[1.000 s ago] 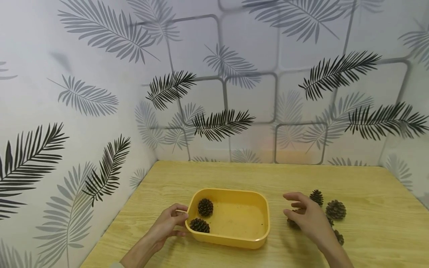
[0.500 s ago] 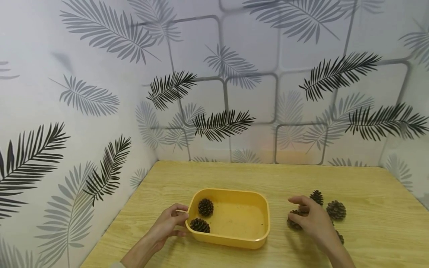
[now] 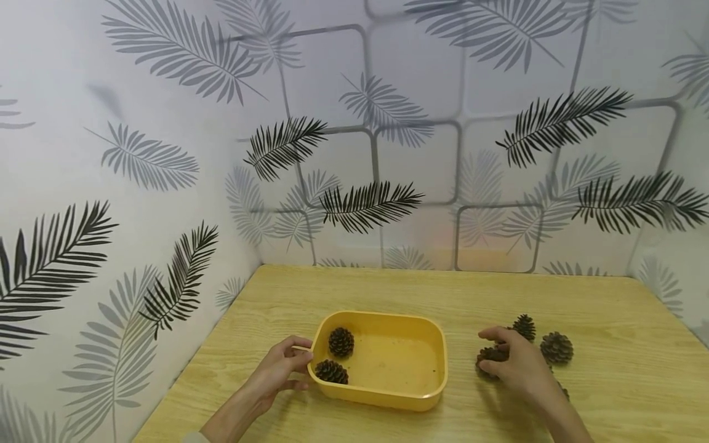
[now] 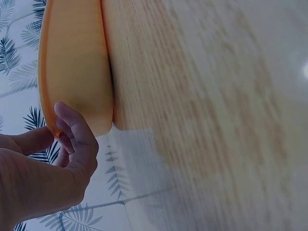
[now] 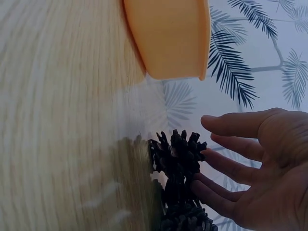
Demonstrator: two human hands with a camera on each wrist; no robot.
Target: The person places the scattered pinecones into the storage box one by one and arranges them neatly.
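At the left end of a yellow plastic bin (image 3: 388,403), my left hand (image 3: 277,369) holds the rim with bent fingers and thumb; in the left wrist view a fingertip lies against the bin's outer wall (image 4: 77,53). Two brown pine cones (image 3: 341,342) lie inside the bin's left end. To the right, my right hand (image 3: 520,366) reaches down over a pine cone (image 3: 485,364) on the table, thumb and fingers spread around it. In the right wrist view its fingertips are right at the dark cone (image 5: 178,154), and the thumb and fingers are not closed on it.
More pine cones, among them one at the back (image 3: 523,328) and one farther right (image 3: 556,348), lie around the right hand, some partly hidden by it. The wood-grain table (image 3: 443,289) meets leaf-patterned walls (image 3: 410,160) behind and at the left.
My right hand has moved slightly right and down over the nearest pine cone, more of which now shows between thumb and fingers. The left hand and bin have stayed in place.
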